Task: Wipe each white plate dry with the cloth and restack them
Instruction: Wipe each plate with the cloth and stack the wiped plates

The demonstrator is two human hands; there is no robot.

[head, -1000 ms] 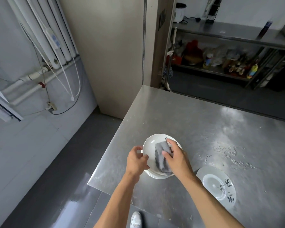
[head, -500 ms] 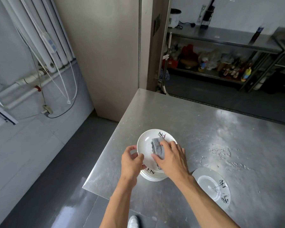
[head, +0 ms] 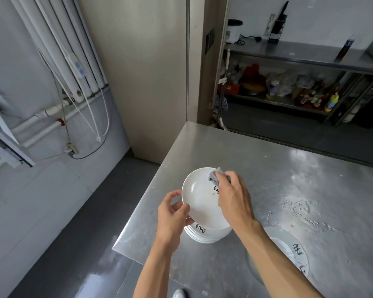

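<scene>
Grey cloth [head: 214, 175] apparently beneath right hand [head: 235, 201]

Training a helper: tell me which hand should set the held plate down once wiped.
Probably the left hand: it grips the plate at its left rim, while the right hand holds the cloth at the far rim.

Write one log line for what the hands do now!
step: wiping | left hand: grips plate rim | right hand: holds cloth at plate's far edge | stack: under plate | lone plate: on table
</scene>
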